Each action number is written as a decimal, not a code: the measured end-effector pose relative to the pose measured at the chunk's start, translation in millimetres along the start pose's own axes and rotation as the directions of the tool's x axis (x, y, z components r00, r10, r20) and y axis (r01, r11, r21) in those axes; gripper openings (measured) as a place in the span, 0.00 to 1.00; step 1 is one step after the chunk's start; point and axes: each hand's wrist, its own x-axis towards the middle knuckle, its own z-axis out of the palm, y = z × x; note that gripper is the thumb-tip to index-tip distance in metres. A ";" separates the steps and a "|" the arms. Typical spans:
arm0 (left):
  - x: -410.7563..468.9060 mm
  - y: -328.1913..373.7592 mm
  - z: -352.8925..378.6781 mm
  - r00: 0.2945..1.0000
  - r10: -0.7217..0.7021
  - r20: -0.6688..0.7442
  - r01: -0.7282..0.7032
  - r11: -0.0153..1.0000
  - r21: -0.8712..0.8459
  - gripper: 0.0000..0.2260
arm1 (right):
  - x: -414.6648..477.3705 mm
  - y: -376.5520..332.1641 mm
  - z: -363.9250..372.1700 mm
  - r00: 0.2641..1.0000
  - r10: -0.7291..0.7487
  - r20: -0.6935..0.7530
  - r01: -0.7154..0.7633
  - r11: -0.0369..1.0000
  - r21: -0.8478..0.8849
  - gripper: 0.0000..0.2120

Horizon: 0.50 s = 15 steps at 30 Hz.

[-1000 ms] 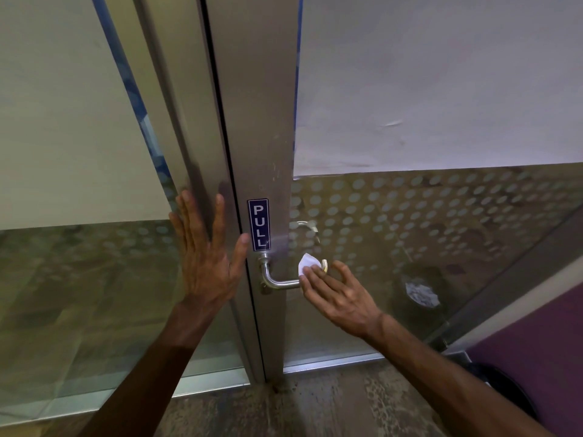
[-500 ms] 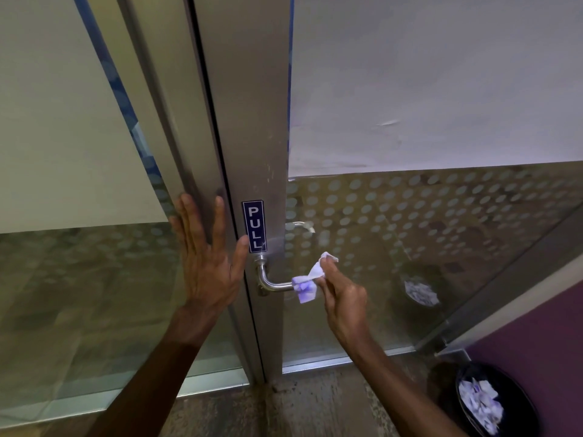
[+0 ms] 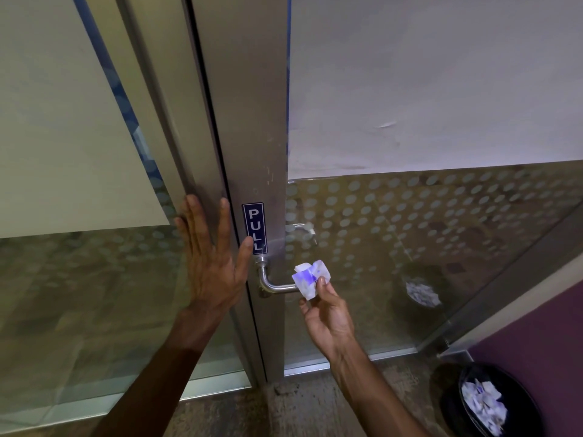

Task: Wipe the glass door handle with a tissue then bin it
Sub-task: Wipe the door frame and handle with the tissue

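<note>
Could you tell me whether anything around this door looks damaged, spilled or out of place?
Nothing stands out. The handle sits level, the tissue is held in the right hand, and the bin stands upright holding its crumpled paper.

Left hand (image 3: 214,263) and right hand (image 3: 328,313): bare, no gloves, rings or watch. Both forearms bare; no sleeves visible.

A crumpled white tissue (image 3: 310,278) covers the free end of a silver lever door handle (image 3: 274,285). A black bin (image 3: 492,402), holding used tissues, stands at the handle's four o'clock.
</note>
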 end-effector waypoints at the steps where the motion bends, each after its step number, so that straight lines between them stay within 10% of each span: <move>1: 0.4 0.3 0.0 1.000 0.005 0.003 -0.005 1.000 -0.004 0.31 | -0.8 1.2 0.8 1.000 -0.001 0.001 0.001 1.000 0.017 0.14; 9: -0.7 -2.7 2.8 1.000 0.009 -0.003 -0.009 1.000 -0.006 0.31 | -7.4 18.2 3.3 0.994 -0.074 -0.086 0.072 0.997 -0.028 0.09; 15: -0.3 -2.3 4.1 1.000 -0.004 0.004 0.004 1.000 -0.021 0.31 | -6.0 9.6 1.8 0.856 -0.459 -0.239 0.260 0.781 -0.567 0.08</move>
